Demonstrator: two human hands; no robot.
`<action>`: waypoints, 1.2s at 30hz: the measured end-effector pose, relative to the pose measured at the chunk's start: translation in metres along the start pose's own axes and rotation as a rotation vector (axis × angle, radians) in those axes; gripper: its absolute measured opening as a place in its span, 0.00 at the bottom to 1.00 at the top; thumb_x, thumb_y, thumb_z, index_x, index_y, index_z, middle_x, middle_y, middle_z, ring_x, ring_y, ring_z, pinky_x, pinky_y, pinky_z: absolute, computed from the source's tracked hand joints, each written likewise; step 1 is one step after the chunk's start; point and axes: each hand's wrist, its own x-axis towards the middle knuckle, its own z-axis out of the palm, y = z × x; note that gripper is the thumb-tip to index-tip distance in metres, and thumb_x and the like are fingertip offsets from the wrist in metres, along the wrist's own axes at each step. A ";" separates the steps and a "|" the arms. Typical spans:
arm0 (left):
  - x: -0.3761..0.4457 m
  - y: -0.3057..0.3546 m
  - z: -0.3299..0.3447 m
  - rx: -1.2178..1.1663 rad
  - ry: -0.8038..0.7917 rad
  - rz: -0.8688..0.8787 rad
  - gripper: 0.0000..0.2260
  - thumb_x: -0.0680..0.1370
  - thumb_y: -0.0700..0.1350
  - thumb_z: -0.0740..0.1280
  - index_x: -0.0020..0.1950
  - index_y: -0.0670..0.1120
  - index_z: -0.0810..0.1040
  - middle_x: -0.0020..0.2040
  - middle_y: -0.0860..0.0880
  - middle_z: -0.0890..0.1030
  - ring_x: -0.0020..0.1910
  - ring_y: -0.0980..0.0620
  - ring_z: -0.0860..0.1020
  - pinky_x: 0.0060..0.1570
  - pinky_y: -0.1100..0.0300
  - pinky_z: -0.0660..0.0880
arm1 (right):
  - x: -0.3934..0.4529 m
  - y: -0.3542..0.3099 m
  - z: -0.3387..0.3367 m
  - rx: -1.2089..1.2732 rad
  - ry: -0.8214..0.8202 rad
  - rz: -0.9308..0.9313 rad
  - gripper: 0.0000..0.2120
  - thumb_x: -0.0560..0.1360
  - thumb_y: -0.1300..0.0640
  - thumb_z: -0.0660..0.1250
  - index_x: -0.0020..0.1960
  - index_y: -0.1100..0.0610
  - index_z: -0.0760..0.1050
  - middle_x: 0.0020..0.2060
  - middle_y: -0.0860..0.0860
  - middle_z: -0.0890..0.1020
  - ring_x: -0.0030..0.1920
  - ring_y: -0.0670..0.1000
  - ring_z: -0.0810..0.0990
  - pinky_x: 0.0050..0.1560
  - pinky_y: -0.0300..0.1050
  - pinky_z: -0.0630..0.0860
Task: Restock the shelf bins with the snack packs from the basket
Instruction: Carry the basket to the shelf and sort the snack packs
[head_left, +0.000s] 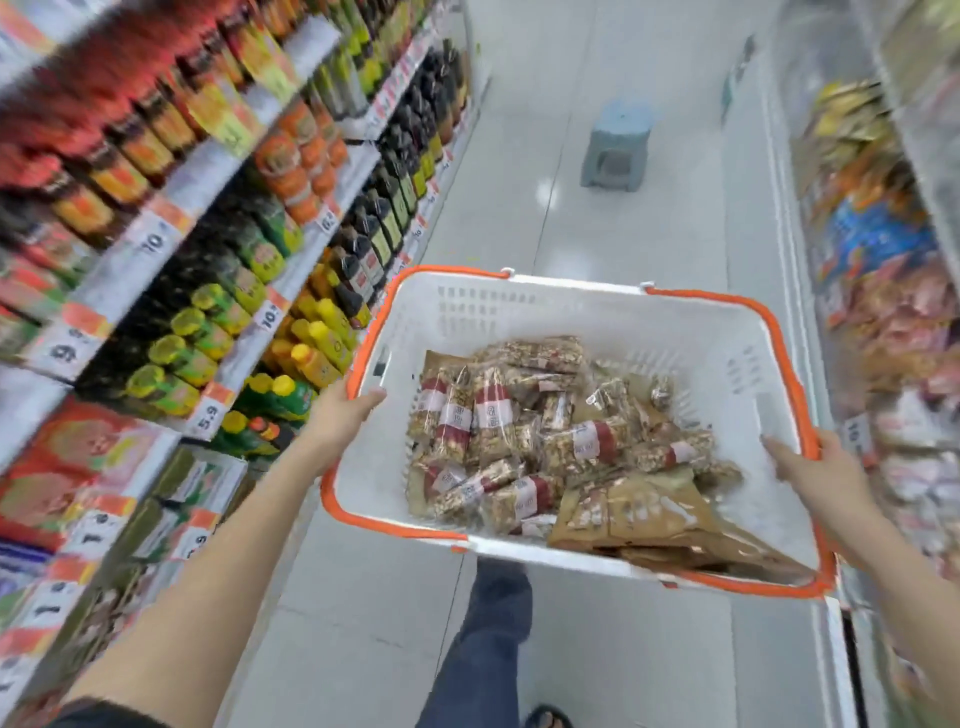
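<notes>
A white plastic basket (675, 332) with an orange rim hangs in mid-air over the aisle, tilted toward me. My left hand (345, 410) grips its left rim, thumb over the edge. At the right rim, my right hand (815, 467) holds on with the thumb inside the basket. Inside lie several clear snack packs (488, 415) of nuts with red and white labels, and brown paper packs (628, 514) at the near right corner.
Shelves of sauce bottles (291, 171) with price tags line the left side. Bins of packaged snacks (883, 291) run along the right. A grey-blue plastic stool (618, 145) stands on the white aisle floor ahead. My leg and foot (493, 639) show below the basket.
</notes>
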 end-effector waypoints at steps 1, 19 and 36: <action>0.007 0.018 -0.003 -0.008 0.000 0.030 0.12 0.72 0.50 0.71 0.51 0.44 0.78 0.42 0.44 0.80 0.40 0.46 0.79 0.44 0.48 0.78 | 0.009 -0.019 0.001 0.014 -0.001 -0.024 0.13 0.75 0.53 0.69 0.47 0.64 0.73 0.35 0.60 0.78 0.36 0.56 0.74 0.33 0.44 0.67; 0.339 0.299 0.075 0.073 -0.120 0.204 0.19 0.69 0.50 0.77 0.54 0.44 0.77 0.44 0.48 0.82 0.40 0.50 0.81 0.35 0.58 0.76 | 0.328 -0.248 0.005 0.086 0.124 -0.063 0.15 0.72 0.50 0.72 0.45 0.59 0.70 0.33 0.53 0.75 0.31 0.50 0.74 0.30 0.43 0.66; 0.710 0.562 0.201 0.164 -0.035 0.206 0.15 0.69 0.48 0.77 0.45 0.40 0.79 0.42 0.42 0.83 0.39 0.43 0.81 0.39 0.51 0.77 | 0.762 -0.430 0.056 0.125 0.146 0.027 0.29 0.67 0.40 0.73 0.57 0.60 0.73 0.42 0.59 0.81 0.32 0.50 0.76 0.34 0.44 0.70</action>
